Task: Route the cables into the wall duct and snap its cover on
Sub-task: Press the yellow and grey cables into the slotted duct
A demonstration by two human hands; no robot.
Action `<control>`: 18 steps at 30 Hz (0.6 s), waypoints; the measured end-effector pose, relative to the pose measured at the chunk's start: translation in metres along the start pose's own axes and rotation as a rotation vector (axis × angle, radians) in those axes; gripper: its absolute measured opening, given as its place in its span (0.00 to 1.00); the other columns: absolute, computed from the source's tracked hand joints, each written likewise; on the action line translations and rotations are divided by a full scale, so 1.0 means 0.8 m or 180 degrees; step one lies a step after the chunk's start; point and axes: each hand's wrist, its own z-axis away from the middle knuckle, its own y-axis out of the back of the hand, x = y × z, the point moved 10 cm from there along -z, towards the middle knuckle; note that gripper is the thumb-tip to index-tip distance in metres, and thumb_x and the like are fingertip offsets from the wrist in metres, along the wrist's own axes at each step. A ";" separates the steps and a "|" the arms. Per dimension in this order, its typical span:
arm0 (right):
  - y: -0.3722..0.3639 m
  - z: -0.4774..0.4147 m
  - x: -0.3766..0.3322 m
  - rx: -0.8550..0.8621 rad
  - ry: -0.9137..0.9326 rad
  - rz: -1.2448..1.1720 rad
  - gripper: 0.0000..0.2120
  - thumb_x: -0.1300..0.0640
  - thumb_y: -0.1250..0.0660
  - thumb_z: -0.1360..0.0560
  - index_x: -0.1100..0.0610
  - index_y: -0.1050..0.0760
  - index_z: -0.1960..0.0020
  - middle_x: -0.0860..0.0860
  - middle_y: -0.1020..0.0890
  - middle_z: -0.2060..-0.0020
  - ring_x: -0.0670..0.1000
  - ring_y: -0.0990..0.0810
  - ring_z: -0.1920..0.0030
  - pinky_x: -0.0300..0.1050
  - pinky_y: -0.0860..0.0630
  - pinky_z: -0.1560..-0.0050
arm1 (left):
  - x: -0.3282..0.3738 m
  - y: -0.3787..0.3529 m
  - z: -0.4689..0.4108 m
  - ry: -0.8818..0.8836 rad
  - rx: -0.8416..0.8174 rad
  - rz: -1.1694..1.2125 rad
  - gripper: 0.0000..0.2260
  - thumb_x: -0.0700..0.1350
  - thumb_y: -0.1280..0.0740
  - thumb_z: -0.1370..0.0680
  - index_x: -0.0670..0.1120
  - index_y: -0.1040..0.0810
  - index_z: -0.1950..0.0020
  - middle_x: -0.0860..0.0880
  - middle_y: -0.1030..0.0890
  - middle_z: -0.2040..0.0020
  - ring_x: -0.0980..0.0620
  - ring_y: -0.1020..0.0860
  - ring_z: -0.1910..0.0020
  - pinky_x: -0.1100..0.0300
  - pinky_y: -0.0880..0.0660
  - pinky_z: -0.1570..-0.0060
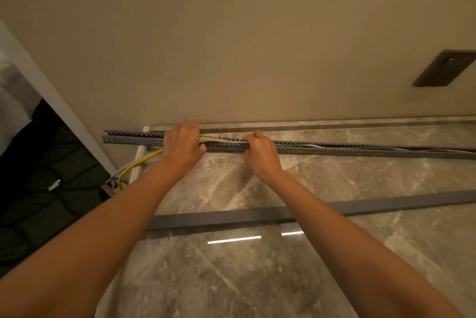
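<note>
A long grey slotted duct [334, 149] lies on the marble floor along the foot of the beige wall. A yellow cable [140, 162] and a grey cable [123, 167] come from the left and run into the duct between my hands. My left hand [183, 146] presses on the duct where the cables enter, fingers curled over them. My right hand [260, 153] grips the duct's front wall a little to the right, fingers hooked over its edge. The flat grey cover [360, 208] lies loose on the floor nearer to me, parallel to the duct.
A dark wall plate [444, 68] sits on the wall at the upper right. A white door frame [51, 91] and a dark doorway [46, 189] are at the left, with cable ends and a small connector [109, 187] at the threshold.
</note>
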 end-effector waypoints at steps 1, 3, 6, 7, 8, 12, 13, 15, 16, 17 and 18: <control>-0.006 -0.001 -0.011 -0.0005 0.0029 -0.0051 0.18 0.71 0.42 0.27 0.65 0.27 0.39 0.62 0.25 0.42 0.63 0.25 0.42 0.53 0.32 0.38 | -0.013 -0.005 0.001 0.0032 -0.0078 -0.0140 0.19 0.46 0.34 0.24 0.39 0.31 0.36 0.40 0.25 0.39 0.39 0.25 0.40 0.47 0.28 0.43; -0.019 -0.003 -0.034 -0.0023 0.0047 -0.0144 0.19 0.71 0.43 0.27 0.64 0.27 0.37 0.61 0.25 0.41 0.63 0.26 0.41 0.54 0.31 0.36 | -0.039 -0.013 0.002 0.0045 -0.0175 -0.0310 0.18 0.43 0.35 0.23 0.39 0.32 0.35 0.39 0.26 0.37 0.39 0.26 0.39 0.46 0.29 0.41; -0.037 -0.008 -0.068 0.0035 0.0024 -0.0280 0.20 0.72 0.42 0.27 0.64 0.27 0.37 0.61 0.24 0.39 0.62 0.26 0.40 0.54 0.32 0.35 | -0.068 -0.026 0.001 -0.0123 -0.0325 -0.0296 0.15 0.43 0.38 0.21 0.40 0.30 0.36 0.39 0.25 0.37 0.38 0.25 0.38 0.48 0.29 0.41; -0.041 -0.011 -0.076 0.0080 -0.0049 -0.0345 0.20 0.72 0.42 0.27 0.64 0.27 0.37 0.61 0.23 0.39 0.62 0.25 0.40 0.54 0.31 0.35 | -0.075 -0.030 0.001 -0.0194 -0.0390 -0.0188 0.14 0.43 0.39 0.21 0.40 0.29 0.37 0.39 0.24 0.37 0.38 0.25 0.39 0.48 0.29 0.42; -0.043 -0.013 -0.081 0.0122 -0.0163 -0.0394 0.19 0.71 0.41 0.27 0.63 0.27 0.37 0.61 0.23 0.39 0.61 0.25 0.39 0.53 0.31 0.35 | -0.081 -0.033 0.002 -0.0240 -0.0452 -0.0034 0.13 0.45 0.38 0.21 0.39 0.28 0.39 0.38 0.24 0.39 0.38 0.24 0.40 0.48 0.28 0.44; -0.044 -0.008 -0.082 0.0282 -0.0635 -0.0482 0.16 0.66 0.40 0.24 0.61 0.25 0.38 0.60 0.22 0.40 0.60 0.25 0.40 0.52 0.30 0.36 | -0.106 -0.040 -0.006 -0.0083 -0.0658 0.0757 0.18 0.53 0.32 0.25 0.38 0.22 0.50 0.38 0.20 0.51 0.40 0.21 0.51 0.50 0.25 0.55; -0.043 -0.007 -0.081 0.0295 -0.0702 -0.0481 0.15 0.66 0.40 0.24 0.60 0.25 0.39 0.59 0.22 0.41 0.60 0.25 0.40 0.53 0.30 0.36 | -0.109 -0.041 -0.010 -0.0075 -0.0718 0.0926 0.18 0.54 0.31 0.26 0.38 0.22 0.56 0.40 0.20 0.58 0.41 0.22 0.56 0.51 0.27 0.59; -0.043 -0.004 -0.079 0.0242 -0.0776 -0.0392 0.13 0.64 0.39 0.24 0.59 0.24 0.41 0.58 0.21 0.42 0.59 0.24 0.41 0.53 0.30 0.37 | -0.111 -0.045 -0.015 -0.0106 -0.0856 0.1111 0.19 0.54 0.30 0.27 0.42 0.27 0.69 0.46 0.28 0.70 0.46 0.26 0.65 0.56 0.34 0.67; -0.043 -0.003 -0.079 0.0219 -0.0813 -0.0347 0.12 0.63 0.39 0.24 0.59 0.23 0.42 0.58 0.21 0.44 0.59 0.24 0.42 0.53 0.30 0.38 | -0.111 -0.045 -0.018 -0.0135 -0.0921 0.1174 0.21 0.54 0.29 0.27 0.44 0.31 0.73 0.48 0.31 0.74 0.48 0.29 0.69 0.58 0.36 0.69; -0.043 -0.004 -0.078 0.0218 -0.0857 -0.0330 0.11 0.62 0.39 0.24 0.59 0.22 0.44 0.58 0.21 0.45 0.60 0.24 0.44 0.52 0.30 0.40 | -0.110 -0.043 -0.022 -0.0182 -0.0968 0.1230 0.23 0.54 0.29 0.27 0.45 0.33 0.75 0.48 0.32 0.75 0.49 0.31 0.72 0.59 0.38 0.71; -0.043 -0.004 -0.077 0.0239 -0.0911 -0.0352 0.10 0.62 0.38 0.24 0.60 0.22 0.45 0.59 0.20 0.47 0.60 0.23 0.45 0.51 0.30 0.43 | -0.110 -0.042 -0.026 -0.0225 -0.0987 0.1277 0.23 0.55 0.29 0.27 0.44 0.32 0.76 0.47 0.31 0.76 0.49 0.31 0.73 0.59 0.39 0.72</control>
